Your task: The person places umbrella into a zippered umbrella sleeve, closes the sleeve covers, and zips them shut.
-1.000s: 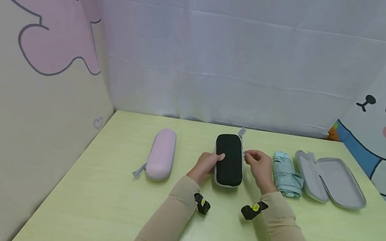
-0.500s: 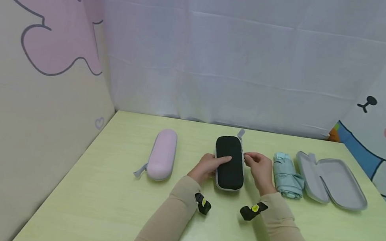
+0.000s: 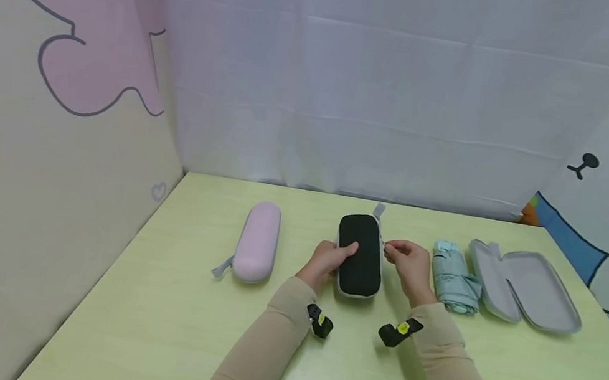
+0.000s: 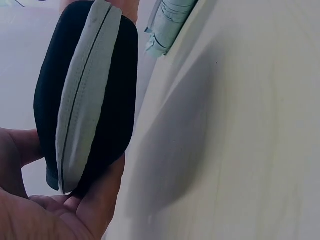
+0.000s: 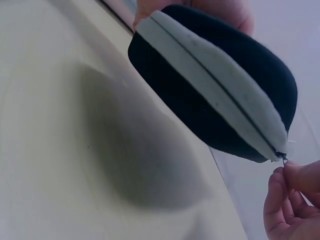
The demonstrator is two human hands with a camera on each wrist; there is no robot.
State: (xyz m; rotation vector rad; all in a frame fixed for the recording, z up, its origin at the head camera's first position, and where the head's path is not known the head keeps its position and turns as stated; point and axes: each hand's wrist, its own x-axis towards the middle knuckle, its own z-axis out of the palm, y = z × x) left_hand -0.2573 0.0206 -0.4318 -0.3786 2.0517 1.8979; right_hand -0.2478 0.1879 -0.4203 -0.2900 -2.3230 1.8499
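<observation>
A black zippered case with a light grey zipper band is held just above the table, its long side running away from me. My left hand grips its left side, thumb on the black top and fingers underneath. At the right side, my right hand pinches the small zipper pull between thumb and forefinger. Along the band visible in both wrist views, the zipper line looks closed. A grey fabric tab sticks out at the case's far end.
Left on the table lies a pink hard case with a grey tab. To the right are a folded mint-green umbrella and an opened grey case. A white curtain hangs behind the table.
My left thumb reached farther across the case top half a second ago and is now drawn back. The case has shifted very slightly; the right hand keeps its pinch at the side.
</observation>
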